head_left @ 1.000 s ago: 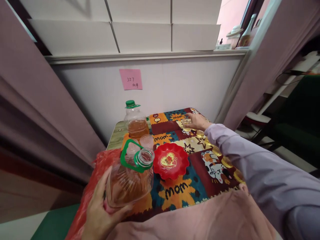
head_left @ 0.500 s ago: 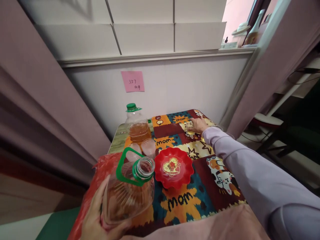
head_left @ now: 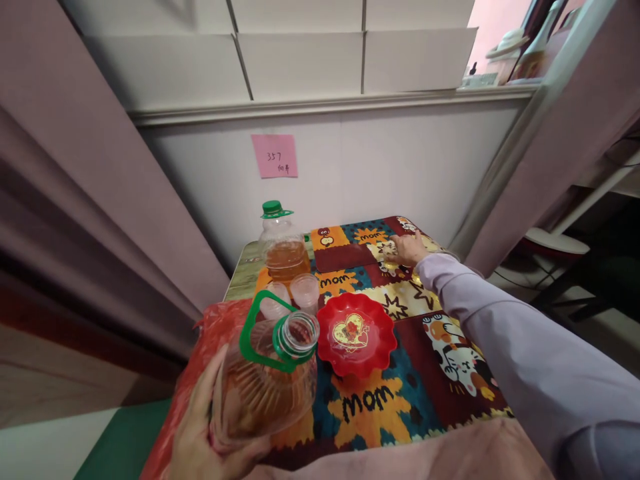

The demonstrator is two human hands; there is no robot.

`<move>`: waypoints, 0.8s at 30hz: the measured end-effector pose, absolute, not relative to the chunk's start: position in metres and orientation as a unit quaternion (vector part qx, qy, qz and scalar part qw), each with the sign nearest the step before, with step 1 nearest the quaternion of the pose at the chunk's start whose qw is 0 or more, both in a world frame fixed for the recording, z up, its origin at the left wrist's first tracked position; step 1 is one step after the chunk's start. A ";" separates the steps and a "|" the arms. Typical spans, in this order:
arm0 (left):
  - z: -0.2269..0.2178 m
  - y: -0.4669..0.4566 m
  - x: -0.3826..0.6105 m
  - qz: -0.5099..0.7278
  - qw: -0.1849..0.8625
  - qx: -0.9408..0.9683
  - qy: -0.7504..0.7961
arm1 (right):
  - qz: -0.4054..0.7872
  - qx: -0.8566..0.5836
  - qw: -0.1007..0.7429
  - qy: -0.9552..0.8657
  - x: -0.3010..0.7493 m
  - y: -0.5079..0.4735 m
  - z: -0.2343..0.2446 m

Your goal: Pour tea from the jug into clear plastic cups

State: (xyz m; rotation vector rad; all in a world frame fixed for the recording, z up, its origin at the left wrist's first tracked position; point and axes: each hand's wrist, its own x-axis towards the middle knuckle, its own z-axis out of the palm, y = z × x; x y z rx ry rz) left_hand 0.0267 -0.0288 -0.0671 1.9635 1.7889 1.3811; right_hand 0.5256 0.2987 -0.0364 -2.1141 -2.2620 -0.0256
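Observation:
My left hand is wrapped round the lower side of a clear plastic jug and holds it tilted. Its mouth has no cap, a green handle ring circles the neck, and amber shows through the wall. My right hand reaches to the far right of the patterned mat, fingers apart and low over it; what lies under the palm is hidden. A red scalloped dish sits right of the jug's mouth. Two clear plastic cups stand behind the jug.
A second jug of amber liquid, green-capped, stands at the back left of the table. Red plastic film covers the left edge. A pink note is stuck on the wall behind. Curtains hang on both sides.
The whole view has shifted slightly, so everything sits a little farther right. My left hand still holds the jug tilted, and my right hand stays at the far right of the mat.

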 end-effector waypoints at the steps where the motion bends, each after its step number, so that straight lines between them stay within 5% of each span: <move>1: -0.067 -0.029 0.027 0.457 0.075 0.658 0.593 | -0.005 -0.683 0.024 -0.730 0.525 0.297 -0.035; 9: -0.067 -0.031 0.031 0.473 0.082 0.649 0.590 | -0.005 -0.627 0.125 -0.769 0.477 0.275 -0.004; 15: -0.067 -0.033 0.035 0.474 0.088 0.656 0.581 | 0.091 -0.396 0.263 -0.875 0.384 0.216 0.015; 24: -0.069 -0.039 0.041 0.486 0.073 0.653 0.577 | 0.123 -0.334 0.217 -0.909 0.285 0.168 0.015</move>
